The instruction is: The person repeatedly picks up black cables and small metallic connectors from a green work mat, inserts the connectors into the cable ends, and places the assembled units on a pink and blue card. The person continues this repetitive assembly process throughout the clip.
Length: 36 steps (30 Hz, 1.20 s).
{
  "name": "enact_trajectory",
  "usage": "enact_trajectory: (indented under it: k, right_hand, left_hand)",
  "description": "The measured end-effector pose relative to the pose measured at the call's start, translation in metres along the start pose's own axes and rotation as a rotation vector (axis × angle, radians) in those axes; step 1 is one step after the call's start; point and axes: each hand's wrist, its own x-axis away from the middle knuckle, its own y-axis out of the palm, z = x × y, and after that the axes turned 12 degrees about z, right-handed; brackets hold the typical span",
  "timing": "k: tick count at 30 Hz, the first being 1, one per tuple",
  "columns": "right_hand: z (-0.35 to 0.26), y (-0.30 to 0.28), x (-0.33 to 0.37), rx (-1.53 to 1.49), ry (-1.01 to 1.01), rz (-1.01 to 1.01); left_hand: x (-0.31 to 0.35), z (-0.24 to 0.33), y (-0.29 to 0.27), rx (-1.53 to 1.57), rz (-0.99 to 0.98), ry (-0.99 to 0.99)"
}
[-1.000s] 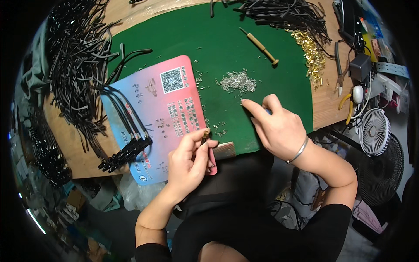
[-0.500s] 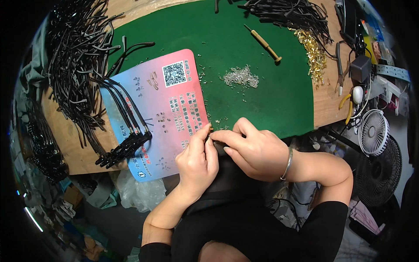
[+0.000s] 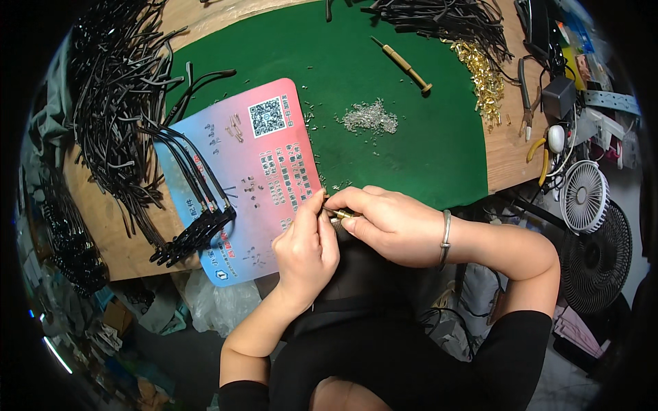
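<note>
My left hand (image 3: 305, 250) and my right hand (image 3: 387, 222) meet at the near edge of the green mat (image 3: 411, 157), just over my lap. Between their fingertips is a small brass-tipped piece (image 3: 341, 214), and both hands pinch it. Most of the piece is hidden by my fingers. My right wrist wears a thin metal bangle (image 3: 445, 236). A pink and blue printed card (image 3: 253, 178) lies to the left of the hands, and my left fingers overlap its near right corner. A little heap of tiny silver parts (image 3: 370, 118) sits on the mat beyond the hands.
Several black cords (image 3: 195, 205) lie across the card, and big bundles of them (image 3: 116, 116) fill the left of the wooden table. A brass-handled screwdriver (image 3: 404, 65), a gold parts pile (image 3: 483, 75) and pliers (image 3: 528, 103) sit at the far right. Two fans (image 3: 586, 198) stand right.
My right hand has come back from the mat near the silver parts to meet my left hand. Both now pinch the brass-tipped piece, which my left hand held alone before.
</note>
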Motion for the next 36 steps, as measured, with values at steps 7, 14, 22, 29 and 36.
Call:
enact_trajectory:
  k: [7, 14, 22, 29, 36]
  right_hand:
    - [-0.002, 0.001, -0.003, 0.081, -0.017, -0.019]
    - [-0.009, 0.005, 0.011, 0.474, -0.138, 0.089]
    - [-0.004, -0.005, 0.022, 0.444, -0.232, 0.298]
    - [0.043, -0.019, 0.019, 0.318, -0.260, 0.389]
    - [0.034, -0.022, 0.011, 0.306, -0.337, 0.343]
  left_hand:
    - [-0.003, -0.001, -0.003, 0.021, -0.032, -0.027]
    - [-0.009, 0.002, -0.001, 0.033, -0.054, -0.016]
    - [-0.037, 0.013, -0.004, 0.176, -0.044, -0.180]
    - [-0.126, 0.022, 0.014, 0.045, -0.276, 0.183]
    - [-0.299, 0.006, 0.137, -0.237, 0.102, 0.375]
